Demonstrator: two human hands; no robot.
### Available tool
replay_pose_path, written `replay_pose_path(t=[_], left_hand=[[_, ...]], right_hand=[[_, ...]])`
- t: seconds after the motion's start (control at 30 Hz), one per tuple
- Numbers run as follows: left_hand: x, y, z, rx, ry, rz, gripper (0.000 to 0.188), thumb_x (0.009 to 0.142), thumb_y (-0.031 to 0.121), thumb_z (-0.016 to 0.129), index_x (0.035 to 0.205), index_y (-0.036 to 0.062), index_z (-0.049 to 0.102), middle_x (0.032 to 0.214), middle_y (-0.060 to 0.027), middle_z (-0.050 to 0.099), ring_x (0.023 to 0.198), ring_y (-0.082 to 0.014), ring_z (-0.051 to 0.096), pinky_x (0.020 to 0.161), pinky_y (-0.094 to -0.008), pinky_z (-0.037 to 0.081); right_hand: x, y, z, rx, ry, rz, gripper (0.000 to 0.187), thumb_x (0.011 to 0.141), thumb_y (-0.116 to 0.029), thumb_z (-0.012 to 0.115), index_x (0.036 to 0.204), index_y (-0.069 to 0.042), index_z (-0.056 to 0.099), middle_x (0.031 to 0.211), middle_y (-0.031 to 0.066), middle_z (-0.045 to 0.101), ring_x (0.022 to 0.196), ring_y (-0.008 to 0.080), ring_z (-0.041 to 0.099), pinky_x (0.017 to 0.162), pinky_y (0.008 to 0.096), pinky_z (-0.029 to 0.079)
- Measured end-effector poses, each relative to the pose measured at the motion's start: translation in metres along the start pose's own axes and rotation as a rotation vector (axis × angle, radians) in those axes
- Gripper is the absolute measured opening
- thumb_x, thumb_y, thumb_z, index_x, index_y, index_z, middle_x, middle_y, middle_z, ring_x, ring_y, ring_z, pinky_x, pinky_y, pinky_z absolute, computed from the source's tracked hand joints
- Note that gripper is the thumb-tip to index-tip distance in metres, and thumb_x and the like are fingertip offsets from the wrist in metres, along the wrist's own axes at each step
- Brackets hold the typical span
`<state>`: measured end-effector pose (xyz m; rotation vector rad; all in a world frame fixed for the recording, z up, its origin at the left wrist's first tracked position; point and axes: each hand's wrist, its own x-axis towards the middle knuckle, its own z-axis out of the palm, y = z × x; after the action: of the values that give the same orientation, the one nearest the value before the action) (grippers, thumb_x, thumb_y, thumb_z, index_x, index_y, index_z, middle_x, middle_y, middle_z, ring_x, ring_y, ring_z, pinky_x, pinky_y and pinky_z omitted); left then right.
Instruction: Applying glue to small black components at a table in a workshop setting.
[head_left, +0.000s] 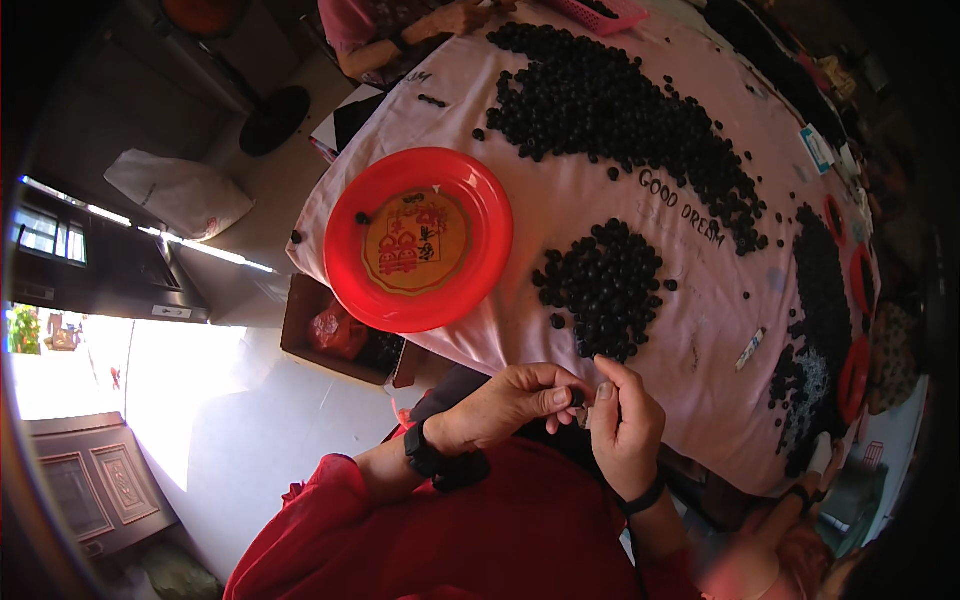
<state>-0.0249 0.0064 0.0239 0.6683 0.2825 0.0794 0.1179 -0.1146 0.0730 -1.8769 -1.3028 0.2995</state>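
Black piece (577, 397), in hand

Left hand (525, 400): thumb and finger clamped on it, near black pile (605, 285). Right hand (628, 425): just beside, grip unclear. Step, seemingly: two-handed work on one piece; next move wants steady pinch.

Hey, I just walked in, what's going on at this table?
A person in a red top has a small black round piece in the left hand, with the right hand close up against it. Just beyond, a pile of black pieces lies on the pink tablecloth, with a bigger heap farther off. A red plate sits to the left. Another person's hand shows at the top.
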Motion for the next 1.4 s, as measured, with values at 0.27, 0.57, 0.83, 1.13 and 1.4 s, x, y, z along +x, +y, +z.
replay_pose_path(t=[0.27,0.57,0.83,1.13,1.4], left_hand=[[-0.003,-0.001,-0.003,0.046,0.008,-0.027,0.033,0.102,0.031,0.056,0.121,0.0052,0.061,0.100,-0.0001,0.064,0.091,-0.0069,0.060,0.073,-0.0215,0.050],[-0.003,-0.003,0.002,0.192,0.036,0.020,0.032,0.108,0.033,0.043,0.117,0.0075,0.059,0.098,0.0016,0.061,0.084,-0.0060,0.056,0.068,-0.0202,0.047],[-0.004,-0.004,0.004,0.274,0.050,0.042,0.033,0.109,0.032,0.039,0.118,0.0076,0.059,0.090,0.0018,0.058,0.080,-0.0059,0.055,0.070,-0.0216,0.047],[-0.003,-0.004,0.004,0.324,0.046,0.030,0.033,0.109,0.032,0.038,0.119,0.0080,0.059,0.090,0.0021,0.057,0.080,-0.0062,0.053,0.071,-0.0216,0.046],[-0.004,-0.004,0.004,0.314,0.043,0.029,0.034,0.109,0.033,0.038,0.119,0.0084,0.059,0.091,0.0022,0.057,0.081,-0.0064,0.053,0.073,-0.0224,0.046]], right_hand=[[0.001,0.000,0.001,-0.022,-0.006,-0.031,0.022,0.092,0.000,0.056,0.113,0.000,0.064,0.081,0.0153,0.068,0.065,0.0288,0.065,0.059,0.0373,0.050],[0.001,0.002,0.007,-0.117,-0.008,-0.021,0.018,0.093,-0.005,0.059,0.110,-0.002,0.064,0.075,0.0121,0.066,0.061,0.0284,0.063,0.056,0.0381,0.048],[0.002,0.003,0.011,-0.163,0.024,-0.074,0.021,0.091,-0.004,0.062,0.112,-0.004,0.065,0.069,0.0108,0.064,0.058,0.0278,0.060,0.055,0.0394,0.047],[0.001,0.003,0.012,-0.171,0.024,-0.060,0.022,0.091,-0.005,0.062,0.113,-0.004,0.064,0.069,0.0106,0.064,0.057,0.0278,0.060,0.054,0.0393,0.047],[0.000,0.004,0.013,-0.146,0.012,-0.039,0.021,0.092,-0.005,0.061,0.112,-0.004,0.064,0.068,0.0113,0.064,0.058,0.0287,0.061,0.054,0.0398,0.047]])
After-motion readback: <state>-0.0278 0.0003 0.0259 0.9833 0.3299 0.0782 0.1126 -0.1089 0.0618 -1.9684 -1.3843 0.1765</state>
